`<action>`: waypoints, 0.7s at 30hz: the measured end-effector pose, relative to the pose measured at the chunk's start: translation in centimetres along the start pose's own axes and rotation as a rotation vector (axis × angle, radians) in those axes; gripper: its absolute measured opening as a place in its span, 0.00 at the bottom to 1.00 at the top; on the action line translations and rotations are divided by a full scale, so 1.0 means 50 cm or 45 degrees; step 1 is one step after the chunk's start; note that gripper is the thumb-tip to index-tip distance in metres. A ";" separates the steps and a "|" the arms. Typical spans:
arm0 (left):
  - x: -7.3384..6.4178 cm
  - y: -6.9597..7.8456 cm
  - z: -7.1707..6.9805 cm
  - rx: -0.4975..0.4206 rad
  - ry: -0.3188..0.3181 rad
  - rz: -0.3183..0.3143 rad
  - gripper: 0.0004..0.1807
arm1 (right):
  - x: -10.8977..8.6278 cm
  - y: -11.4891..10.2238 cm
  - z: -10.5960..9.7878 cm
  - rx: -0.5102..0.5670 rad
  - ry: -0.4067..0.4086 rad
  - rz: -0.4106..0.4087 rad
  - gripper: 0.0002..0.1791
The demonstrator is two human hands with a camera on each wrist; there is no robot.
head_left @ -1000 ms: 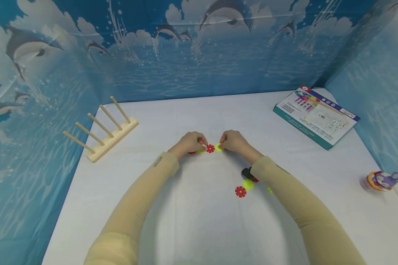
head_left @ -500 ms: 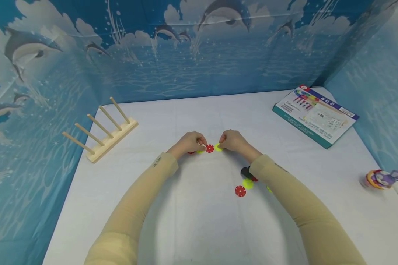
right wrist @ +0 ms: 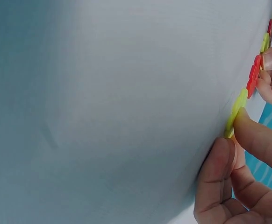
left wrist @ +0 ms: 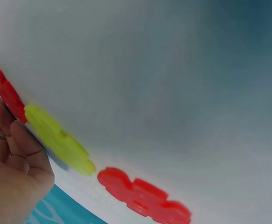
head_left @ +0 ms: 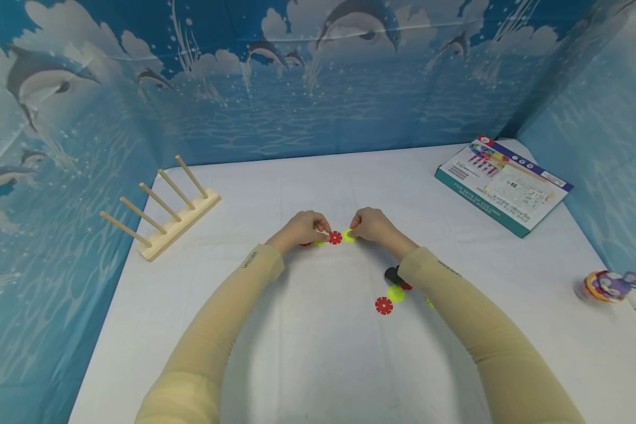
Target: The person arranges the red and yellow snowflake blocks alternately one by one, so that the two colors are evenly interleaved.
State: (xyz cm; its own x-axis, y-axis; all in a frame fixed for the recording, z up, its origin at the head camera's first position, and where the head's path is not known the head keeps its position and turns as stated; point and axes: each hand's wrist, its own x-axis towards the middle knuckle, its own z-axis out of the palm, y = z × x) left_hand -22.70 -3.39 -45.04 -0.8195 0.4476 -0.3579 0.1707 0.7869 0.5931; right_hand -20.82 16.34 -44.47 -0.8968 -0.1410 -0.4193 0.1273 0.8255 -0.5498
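Observation:
Near the table's middle, my left hand (head_left: 302,228) pinches a red notched plastic disc (head_left: 335,237) by its left edge. My right hand (head_left: 375,225) pinches a yellow-green notched disc (head_left: 348,235) between thumb and fingers. These two discs meet edge to edge, as the right wrist view shows with the yellow disc (right wrist: 235,112) beside the red disc (right wrist: 254,77). The row of alternating discs runs on leftward past my left hand, partly hidden by it in the head view. In the left wrist view, a yellow disc (left wrist: 59,140) and a red disc (left wrist: 143,196) lie in line below the fingers.
By my right forearm lie a loose red disc (head_left: 384,305), a yellow disc (head_left: 396,294) and a black object (head_left: 393,275) partly under the sleeve. A wooden peg rack (head_left: 180,225) stands left, a box (head_left: 503,185) back right, a purple-topped toy (head_left: 612,287) far right.

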 end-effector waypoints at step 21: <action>0.011 0.006 0.008 -0.004 -0.009 0.032 0.10 | -0.001 0.002 0.000 -0.011 0.011 -0.001 0.10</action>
State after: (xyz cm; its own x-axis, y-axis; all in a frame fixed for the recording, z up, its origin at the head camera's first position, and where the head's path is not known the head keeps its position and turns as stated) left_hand -22.90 -2.74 -45.35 -0.8110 0.4700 -0.3484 0.1893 0.7743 0.6038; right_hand -20.76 16.42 -44.52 -0.9006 -0.1372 -0.4124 0.1225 0.8303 -0.5437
